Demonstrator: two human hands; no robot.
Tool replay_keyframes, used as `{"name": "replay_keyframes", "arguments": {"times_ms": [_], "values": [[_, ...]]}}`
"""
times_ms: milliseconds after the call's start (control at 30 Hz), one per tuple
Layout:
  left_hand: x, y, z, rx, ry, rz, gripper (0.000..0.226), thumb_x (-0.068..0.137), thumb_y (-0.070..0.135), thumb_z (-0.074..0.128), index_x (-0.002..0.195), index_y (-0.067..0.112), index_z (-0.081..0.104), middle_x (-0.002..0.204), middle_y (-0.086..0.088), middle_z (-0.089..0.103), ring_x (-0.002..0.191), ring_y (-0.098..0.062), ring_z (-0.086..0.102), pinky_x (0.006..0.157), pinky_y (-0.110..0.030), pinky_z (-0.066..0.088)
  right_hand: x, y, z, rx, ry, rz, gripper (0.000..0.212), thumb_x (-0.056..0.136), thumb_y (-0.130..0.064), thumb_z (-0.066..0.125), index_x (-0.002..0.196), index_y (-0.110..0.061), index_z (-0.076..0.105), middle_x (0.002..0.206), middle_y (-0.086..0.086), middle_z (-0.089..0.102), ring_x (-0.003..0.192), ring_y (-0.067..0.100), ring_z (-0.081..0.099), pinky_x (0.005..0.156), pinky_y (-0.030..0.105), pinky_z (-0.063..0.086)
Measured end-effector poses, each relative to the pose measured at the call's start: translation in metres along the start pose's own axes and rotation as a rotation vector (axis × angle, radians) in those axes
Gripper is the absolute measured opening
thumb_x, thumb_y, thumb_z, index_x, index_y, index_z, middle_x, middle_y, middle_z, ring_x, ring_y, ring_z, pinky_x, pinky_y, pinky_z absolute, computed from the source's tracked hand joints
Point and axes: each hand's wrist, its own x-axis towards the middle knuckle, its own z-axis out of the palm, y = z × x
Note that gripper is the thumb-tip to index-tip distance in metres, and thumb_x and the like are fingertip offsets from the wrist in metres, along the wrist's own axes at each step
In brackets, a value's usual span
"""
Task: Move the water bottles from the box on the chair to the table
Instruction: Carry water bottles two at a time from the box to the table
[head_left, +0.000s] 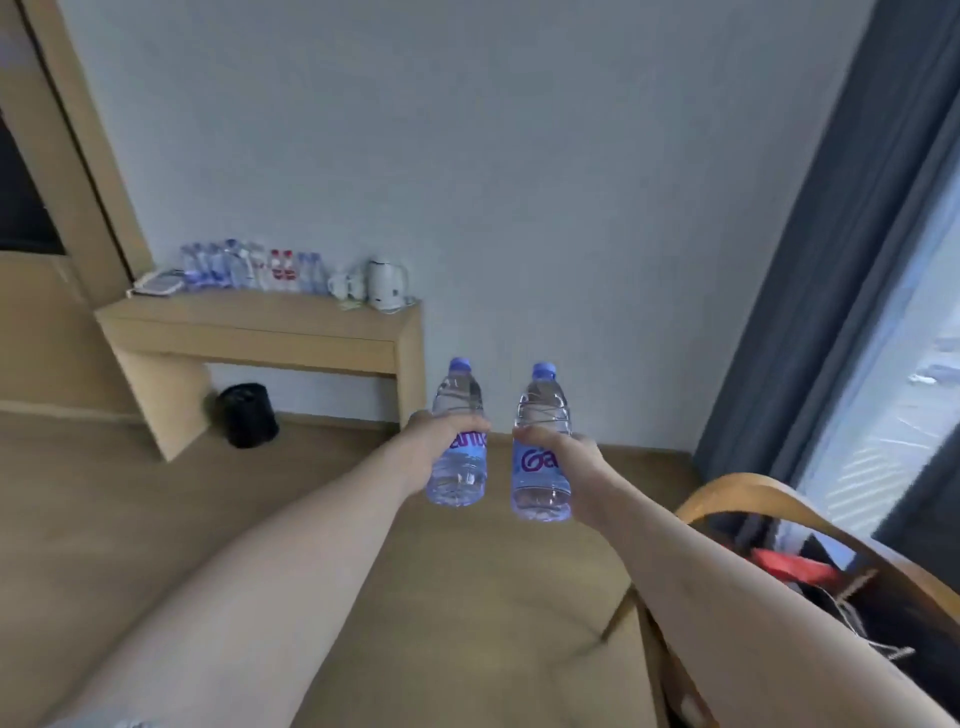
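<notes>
1. we're carrying one water bottle in each hand: the left hand (441, 441) is wrapping its fingers round the label of the left bottle (458, 436), and the right hand (563, 457) is doing the same with the right bottle (542, 447). both are upright, caps on, out in mid-air over the floor.
2. the table (260, 325) is sitting well apart from us against the wall, so a slack one-handed grip on smooth plastic could be letting a bottle slide out on the way.
3. the tabletop is already holding a row of bottles (249, 270) beside a white kettle (387, 283) and cups. setting two down at once, we're probably risking knocking the row over domino-style.
4. the chair (753, 493) is right by our right elbow, so it's easy to be clipping it. the box isn't clearly showing from here.
</notes>
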Motion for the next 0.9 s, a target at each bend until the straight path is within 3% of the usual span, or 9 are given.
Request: {"name": "replay_keyframes", "arguments": {"times_ms": [133, 267, 333, 500, 700, 900], "values": [[0.036, 0.017, -0.078, -0.048, 0.153, 0.010, 0.036, 0.074, 0.018, 0.088, 0.103, 0.002, 0.073, 0.087, -0.022, 0.071, 0.072, -0.033, 0.067, 0.078, -0.045, 0.057, 0.069, -0.012, 0.076, -0.030, -0.167, 0.010, 0.038, 0.076, -0.020, 0.086, 0.103, -0.001, 0.068, 0.076, 0.017, 0.072, 0.056, 0.030, 0.069, 0.053, 0.036, 0.057], [0.074, 0.040, -0.144, -0.085, 0.305, 0.016, 0.033, 0.069, 0.023, 0.091, 0.089, 0.005, 0.073, 0.069, -0.015, 0.072, 0.057, -0.028, 0.068, 0.068, -0.040, 0.059, 0.137, -0.031, 0.146, -0.070, -0.296, 0.023, 0.034, 0.075, -0.019, 0.087, 0.099, -0.004, 0.069, 0.075, 0.017, 0.073, 0.055, 0.029, 0.070, 0.052, 0.036, 0.058], [0.094, 0.053, -0.173, -0.105, 0.365, 0.030, 0.032, 0.069, 0.022, 0.091, 0.088, 0.004, 0.073, 0.069, -0.016, 0.071, 0.058, -0.029, 0.067, 0.071, -0.042, 0.057, 0.169, -0.042, 0.180, -0.087, -0.345, 0.034, 0.033, 0.074, -0.020, 0.088, 0.097, -0.004, 0.069, 0.071, 0.015, 0.073, 0.053, 0.028, 0.069, 0.050, 0.034, 0.057], [0.131, 0.075, -0.243, -0.144, 0.497, 0.074, 0.049, 0.066, 0.022, 0.093, 0.107, 0.001, 0.074, 0.080, -0.018, 0.073, 0.068, -0.032, 0.069, 0.072, -0.043, 0.060, 0.232, -0.057, 0.263, -0.144, -0.474, 0.057, 0.043, 0.073, -0.025, 0.090, 0.102, -0.002, 0.069, 0.075, 0.017, 0.074, 0.056, 0.029, 0.070, 0.052, 0.034, 0.057], [0.163, 0.081, -0.336, -0.206, 0.526, 0.053, 0.078, 0.037, 0.035, 0.092, 0.108, 0.009, 0.071, 0.081, -0.014, 0.073, 0.073, -0.031, 0.069, 0.072, -0.040, 0.057, 0.284, -0.055, 0.364, -0.179, -0.570, 0.100, 0.062, 0.073, -0.024, 0.089, 0.121, 0.004, 0.062, 0.093, 0.024, 0.074, 0.068, 0.033, 0.071, 0.059, 0.036, 0.057], [0.214, 0.081, -0.460, -0.212, 0.563, 0.050, 0.078, 0.042, 0.032, 0.095, 0.111, 0.006, 0.070, 0.078, -0.015, 0.074, 0.068, -0.031, 0.071, 0.067, -0.039, 0.058, 0.340, -0.042, 0.480, -0.199, -0.630, 0.118, 0.065, 0.073, -0.028, 0.089, 0.123, 0.005, 0.063, 0.094, 0.022, 0.072, 0.078, 0.035, 0.069, 0.069, 0.042, 0.058]]}}
